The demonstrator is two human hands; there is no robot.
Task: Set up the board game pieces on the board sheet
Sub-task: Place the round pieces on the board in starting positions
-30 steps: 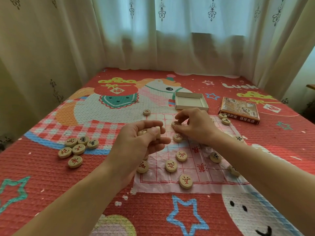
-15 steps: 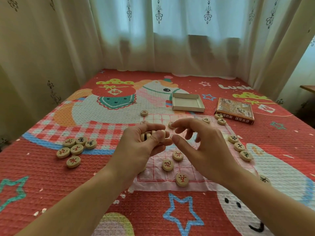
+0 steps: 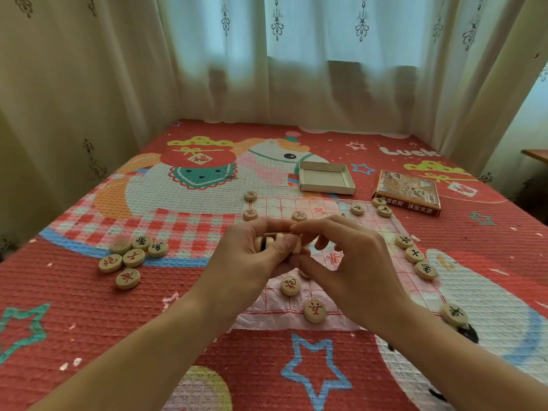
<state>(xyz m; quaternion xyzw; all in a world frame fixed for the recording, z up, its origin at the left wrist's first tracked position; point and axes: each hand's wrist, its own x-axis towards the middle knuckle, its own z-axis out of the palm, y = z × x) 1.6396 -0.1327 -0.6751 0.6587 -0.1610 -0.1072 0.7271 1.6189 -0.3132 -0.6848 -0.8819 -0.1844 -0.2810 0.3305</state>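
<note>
A thin plastic board sheet (image 3: pixel 385 229) with a red grid lies on the bed. Round wooden pieces with red or black characters sit on it, such as a red one (image 3: pixel 290 285) and another (image 3: pixel 314 310) near the front edge. Above the sheet's middle, my left hand (image 3: pixel 252 259) grips a small stack of pieces (image 3: pixel 268 241). My right hand (image 3: pixel 350 262) meets it, pinching the piece at the stack's right end (image 3: pixel 296 243) between thumb and forefinger. Both hands hide part of the sheet.
A cluster of several pieces (image 3: pixel 130 258) lies on the red bedspread at the left. More pieces (image 3: pixel 415 255) line the sheet's right edge. An open cardboard tray (image 3: pixel 326 178) and the game box lid (image 3: pixel 407 192) lie behind the sheet. Curtains hang at the back.
My right hand left the piece on the far part of the sheet, drew back to my left hand and now pinches a piece from the stack. The view shifted slightly.
</note>
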